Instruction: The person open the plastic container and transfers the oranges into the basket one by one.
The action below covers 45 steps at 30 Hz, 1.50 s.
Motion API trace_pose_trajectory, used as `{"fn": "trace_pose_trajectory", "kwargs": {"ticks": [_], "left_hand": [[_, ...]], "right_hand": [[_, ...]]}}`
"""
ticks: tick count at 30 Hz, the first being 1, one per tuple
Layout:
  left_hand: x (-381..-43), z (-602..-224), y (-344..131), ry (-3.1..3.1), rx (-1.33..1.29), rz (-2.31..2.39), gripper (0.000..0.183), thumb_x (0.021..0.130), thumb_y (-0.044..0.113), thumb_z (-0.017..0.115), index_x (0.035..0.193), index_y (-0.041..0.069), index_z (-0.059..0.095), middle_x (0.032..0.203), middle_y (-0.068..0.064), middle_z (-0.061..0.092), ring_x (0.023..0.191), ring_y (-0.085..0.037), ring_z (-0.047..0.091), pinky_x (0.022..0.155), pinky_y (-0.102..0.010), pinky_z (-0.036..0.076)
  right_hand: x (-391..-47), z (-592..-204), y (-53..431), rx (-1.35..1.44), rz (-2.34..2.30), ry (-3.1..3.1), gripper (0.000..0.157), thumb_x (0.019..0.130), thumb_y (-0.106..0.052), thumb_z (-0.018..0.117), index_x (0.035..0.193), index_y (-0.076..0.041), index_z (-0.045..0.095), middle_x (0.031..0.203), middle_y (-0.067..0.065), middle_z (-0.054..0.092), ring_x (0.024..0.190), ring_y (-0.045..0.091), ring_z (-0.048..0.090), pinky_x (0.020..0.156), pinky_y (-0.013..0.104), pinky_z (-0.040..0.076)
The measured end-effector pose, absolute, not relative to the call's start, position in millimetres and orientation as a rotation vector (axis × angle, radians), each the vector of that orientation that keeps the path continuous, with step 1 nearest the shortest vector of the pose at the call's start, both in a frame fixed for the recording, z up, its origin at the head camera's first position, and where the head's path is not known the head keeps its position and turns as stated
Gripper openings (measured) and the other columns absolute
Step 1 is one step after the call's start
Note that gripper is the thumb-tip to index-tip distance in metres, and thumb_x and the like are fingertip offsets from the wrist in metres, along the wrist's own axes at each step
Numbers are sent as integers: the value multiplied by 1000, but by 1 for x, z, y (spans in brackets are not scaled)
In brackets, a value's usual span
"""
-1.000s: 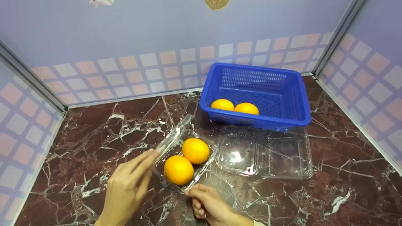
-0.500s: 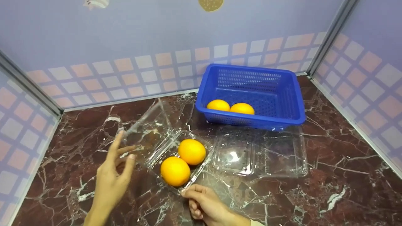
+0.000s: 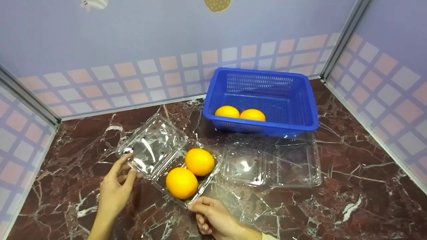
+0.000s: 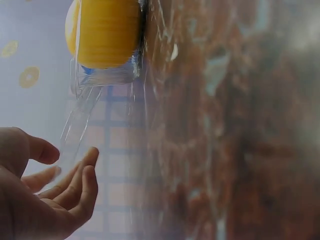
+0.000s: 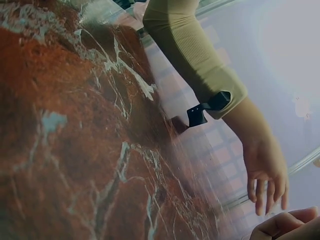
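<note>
Two oranges (image 3: 181,183) lie in the base of a clear plastic clamshell box (image 3: 190,146) in the middle of the counter. Its lid (image 3: 155,141) is folded out to the left. My left hand (image 3: 115,190) is at the lid's outer corner, fingers loosely bent; in the left wrist view the lid's edge passes close to the thumb and fingertips, and contact is hard to tell. With thumb and forefinger, my right hand (image 3: 215,215) pinches the near corner of the base. In the right wrist view only part of my right hand (image 5: 287,225) shows.
A blue plastic basket (image 3: 260,125) with two oranges (image 3: 252,115) stands at the back right. In front of it, another clear clamshell box (image 3: 293,166) lies unfolded on the marble counter (image 3: 333,206). Tiled-pattern panels (image 3: 143,76) enclose the back and sides.
The clamshell's lid has swung from standing up to lying out on the left. My left hand has moved left and lower with it. The right hand keeps its pinch on the base.
</note>
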<state>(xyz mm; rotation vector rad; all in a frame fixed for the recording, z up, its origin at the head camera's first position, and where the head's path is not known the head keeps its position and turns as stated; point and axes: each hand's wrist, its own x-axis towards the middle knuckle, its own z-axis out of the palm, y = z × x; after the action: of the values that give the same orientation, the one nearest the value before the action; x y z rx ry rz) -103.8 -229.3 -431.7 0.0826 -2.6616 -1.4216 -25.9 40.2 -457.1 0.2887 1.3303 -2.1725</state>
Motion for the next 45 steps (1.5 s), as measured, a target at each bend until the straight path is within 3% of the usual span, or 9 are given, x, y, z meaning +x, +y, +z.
{"fn": "trace_pose_trajectory", "kwargs": {"ticks": [6,11,20,25,29,35,41,45], "left_hand": [[-106,-431,-235,-2932,114,-1362,59,109,20,61,162,6,38,142,-21,66,105,-27,76,84,-27,59],[-105,-436,-236,-2999,92,-1299,54,109,24,62,154,-1,48,136,-23,69,102,-29,76,87,-40,60],[-102,-436,-234,-2973,78,-1307,46,109,22,62,148,-1,54,133,-24,70,106,-32,75,95,-49,60],[-97,-433,-229,-2922,76,-1258,30,105,18,67,132,3,66,117,-17,77,102,-30,76,92,-44,61],[-94,-429,-222,-2874,44,-1195,24,101,15,72,124,7,71,109,-12,80,99,-29,77,89,-42,62],[-88,-429,-214,-2805,-68,-1163,16,95,8,79,111,7,75,99,-7,80,90,-21,75,83,-25,62],[-77,-430,-209,-2692,-212,-1012,19,88,3,84,103,11,77,92,1,78,83,-19,74,78,-32,62],[-74,-431,-206,-2581,-347,-905,23,82,-1,88,99,12,78,93,6,73,84,-17,70,77,-32,59]], "right_hand": [[-26,-457,40,291,-2176,1322,9,98,-13,68,90,-14,63,56,-9,45,42,0,33,40,11,27],[-25,-457,40,281,-2176,1315,9,99,-13,68,91,-14,63,56,-10,45,43,0,34,41,11,27],[-25,-457,41,255,-2141,1326,10,100,-19,66,91,-15,62,55,-10,44,42,0,30,40,12,22],[-25,-457,42,241,-2110,1320,9,101,-22,63,97,-14,63,57,-10,45,43,-1,29,41,12,20],[-25,-456,44,242,-2090,1314,16,103,-29,63,102,-12,64,59,-10,47,45,0,31,42,12,21],[-27,-454,48,264,-2040,1279,31,105,-43,59,96,-14,65,59,-11,50,47,1,33,43,13,23],[-27,-449,53,76,-1861,1277,46,108,-51,42,92,-16,66,64,-9,54,51,1,38,44,12,25],[-27,-442,56,-72,-1763,1361,43,108,-47,47,90,-15,69,64,-10,56,52,1,41,45,14,23]]}}
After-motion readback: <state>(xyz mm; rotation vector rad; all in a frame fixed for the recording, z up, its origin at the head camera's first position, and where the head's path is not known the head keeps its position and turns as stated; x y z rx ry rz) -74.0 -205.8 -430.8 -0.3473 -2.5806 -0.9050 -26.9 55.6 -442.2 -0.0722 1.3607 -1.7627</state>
